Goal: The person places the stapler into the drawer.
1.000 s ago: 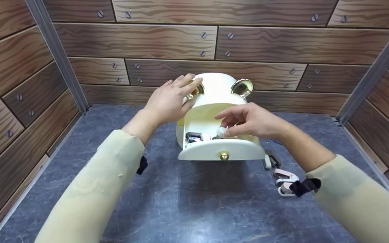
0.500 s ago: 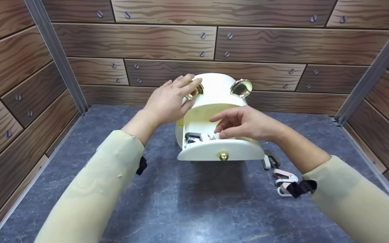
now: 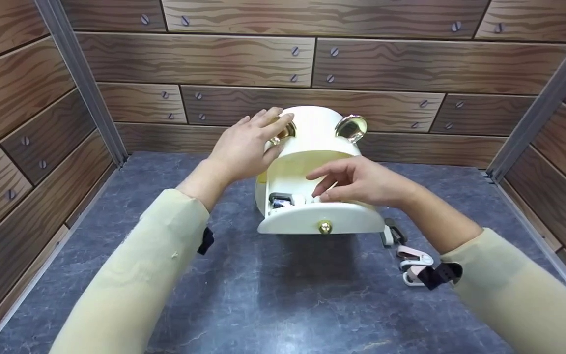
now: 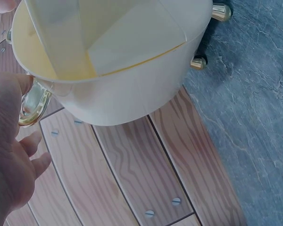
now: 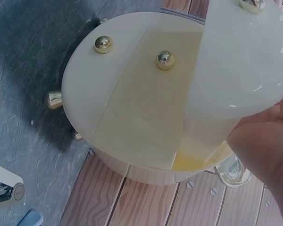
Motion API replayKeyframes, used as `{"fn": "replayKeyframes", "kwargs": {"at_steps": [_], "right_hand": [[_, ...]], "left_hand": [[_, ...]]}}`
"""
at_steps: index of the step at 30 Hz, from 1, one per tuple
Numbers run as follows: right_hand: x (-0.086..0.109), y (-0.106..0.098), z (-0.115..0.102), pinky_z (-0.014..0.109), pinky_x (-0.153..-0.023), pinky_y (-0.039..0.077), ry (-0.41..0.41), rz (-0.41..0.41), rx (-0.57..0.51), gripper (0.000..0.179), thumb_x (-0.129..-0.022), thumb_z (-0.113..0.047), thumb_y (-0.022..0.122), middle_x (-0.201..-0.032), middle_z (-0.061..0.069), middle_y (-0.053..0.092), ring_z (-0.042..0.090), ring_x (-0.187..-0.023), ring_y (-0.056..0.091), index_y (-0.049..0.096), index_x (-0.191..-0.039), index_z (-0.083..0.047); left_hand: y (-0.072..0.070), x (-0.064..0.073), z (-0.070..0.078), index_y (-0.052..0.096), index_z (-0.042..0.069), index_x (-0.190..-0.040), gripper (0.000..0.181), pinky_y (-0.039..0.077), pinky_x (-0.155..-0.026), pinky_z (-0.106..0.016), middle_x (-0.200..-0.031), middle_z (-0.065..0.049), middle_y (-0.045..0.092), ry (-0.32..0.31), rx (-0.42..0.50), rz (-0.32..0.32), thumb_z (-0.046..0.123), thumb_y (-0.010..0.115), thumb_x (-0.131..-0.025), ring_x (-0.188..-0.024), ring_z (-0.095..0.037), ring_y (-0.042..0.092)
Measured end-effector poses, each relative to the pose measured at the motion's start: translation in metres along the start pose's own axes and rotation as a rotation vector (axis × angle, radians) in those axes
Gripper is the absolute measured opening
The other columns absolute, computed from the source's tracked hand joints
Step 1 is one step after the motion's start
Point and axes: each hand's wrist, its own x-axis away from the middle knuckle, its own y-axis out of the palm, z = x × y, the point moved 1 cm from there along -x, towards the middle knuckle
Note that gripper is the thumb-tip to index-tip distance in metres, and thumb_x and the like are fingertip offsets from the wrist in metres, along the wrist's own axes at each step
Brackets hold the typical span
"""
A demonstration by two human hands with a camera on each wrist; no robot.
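Observation:
In the head view a rounded white drawer box (image 3: 315, 123) with gold ears stands with its top drawer (image 3: 307, 219) pulled out. My left hand (image 3: 248, 142) rests over the left gold ear (image 3: 288, 130), fingers spread; the left wrist view shows the ear (image 4: 35, 106) beside the thumb. Inside the drawer, my right hand (image 3: 361, 182) pinches a small white stapler (image 3: 317, 199) low behind the drawer front, most of it hidden by the fingers. A dark-and-white mini stapler (image 3: 281, 200) lies at the drawer's left end.
Several mini staplers lie to the right of the box, among them a pink-and-white one (image 3: 414, 255) and a dark one (image 3: 397, 231). Two closed drawer fronts with gold knobs (image 5: 165, 60) show under the open drawer. Wood-patterned walls (image 3: 243, 59) enclose the dark marbled tabletop (image 3: 243, 295).
My right hand has lowered the white stapler into the drawer and shifted slightly left, then stayed nearly still. My left hand has stayed on the ear.

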Motion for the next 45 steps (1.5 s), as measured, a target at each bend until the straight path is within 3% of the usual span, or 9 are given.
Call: {"fn": "replayKeyframes", "kwargs": {"at_steps": [7, 12, 18, 21, 28, 33, 39, 45], "right_hand": [[0.0, 0.003, -0.001, 0.022, -0.073, 0.059, 0.028, -0.029, -0.01, 0.046, -0.101, -0.006, 0.072, -0.115, 0.014, 0.077, 0.018, -0.102, 0.075, 0.062, -0.145, 0.0], [0.001, 0.001, -0.001, 0.023, -0.076, 0.06, 0.031, -0.037, -0.035, 0.047, -0.102, -0.007, 0.072, -0.117, 0.015, 0.077, 0.018, -0.103, 0.075, 0.06, -0.147, 0.001], [0.01, -0.01, -0.006, 0.035, -0.094, 0.061, -0.031, 0.055, -0.056, 0.051, -0.1, -0.006, 0.074, -0.119, 0.021, 0.075, 0.025, -0.101, 0.076, 0.059, -0.147, 0.002], [0.018, -0.018, -0.01, 0.038, -0.095, 0.061, -0.073, 0.119, -0.06, 0.049, -0.099, -0.005, 0.074, -0.119, 0.025, 0.074, 0.028, -0.098, 0.077, 0.06, -0.146, 0.002], [0.047, -0.04, -0.012, 0.04, -0.093, 0.062, -0.135, 0.258, -0.069, 0.046, -0.1, 0.001, 0.071, -0.115, 0.026, 0.075, 0.029, -0.098, 0.077, 0.059, -0.144, 0.009], [0.072, -0.056, -0.002, 0.037, -0.091, 0.063, -0.149, 0.355, -0.036, 0.042, -0.101, 0.002, 0.07, -0.113, 0.024, 0.076, 0.027, -0.098, 0.078, 0.064, -0.142, 0.003], [0.106, -0.069, 0.025, 0.027, -0.089, 0.061, -0.102, 0.462, 0.044, 0.04, -0.101, 0.001, 0.069, -0.112, 0.011, 0.079, 0.02, -0.1, 0.078, 0.067, -0.141, -0.003], [0.138, -0.075, 0.062, 0.022, -0.089, 0.059, -0.037, 0.516, 0.106, 0.041, -0.102, -0.001, 0.07, -0.115, 0.006, 0.079, 0.015, -0.103, 0.076, 0.066, -0.142, -0.004]], "left_hand": [[0.0, 0.0, 0.0, 0.033, 0.028, -0.169, 0.062, 0.025, -0.129, -0.052, -0.173, -0.002, 0.032, 0.002, -0.001, 0.002, 0.039, 0.053, -0.111, -0.158, -0.031, 0.03], [0.0, 0.0, 0.0, 0.032, 0.028, -0.169, 0.062, 0.024, -0.129, -0.052, -0.173, -0.002, 0.031, 0.001, -0.003, -0.001, 0.039, 0.052, -0.111, -0.158, -0.031, 0.03], [-0.001, 0.0, -0.001, 0.032, 0.028, -0.169, 0.062, 0.026, -0.129, -0.052, -0.173, -0.003, 0.03, 0.011, -0.003, -0.001, 0.038, 0.053, -0.111, -0.158, -0.031, 0.031], [-0.001, 0.001, -0.001, 0.032, 0.028, -0.169, 0.062, 0.026, -0.129, -0.052, -0.173, -0.003, 0.03, 0.014, 0.002, -0.002, 0.038, 0.052, -0.112, -0.158, -0.031, 0.031], [-0.001, 0.002, -0.001, 0.031, 0.028, -0.17, 0.062, 0.025, -0.129, -0.052, -0.174, -0.003, 0.03, 0.015, 0.008, -0.003, 0.037, 0.051, -0.112, -0.158, -0.03, 0.03], [-0.001, 0.001, -0.002, 0.03, 0.028, -0.17, 0.062, 0.025, -0.129, -0.052, -0.174, -0.003, 0.029, 0.011, 0.009, -0.007, 0.038, 0.05, -0.112, -0.159, -0.03, 0.029], [-0.002, 0.001, -0.002, 0.029, 0.03, -0.17, 0.063, 0.023, -0.13, -0.052, -0.174, -0.003, 0.028, 0.01, 0.01, -0.012, 0.039, 0.051, -0.112, -0.159, -0.031, 0.029], [-0.002, 0.001, -0.001, 0.029, 0.03, -0.17, 0.062, 0.023, -0.13, -0.051, -0.174, -0.003, 0.028, 0.006, 0.01, -0.018, 0.039, 0.051, -0.112, -0.159, -0.03, 0.028]]}}
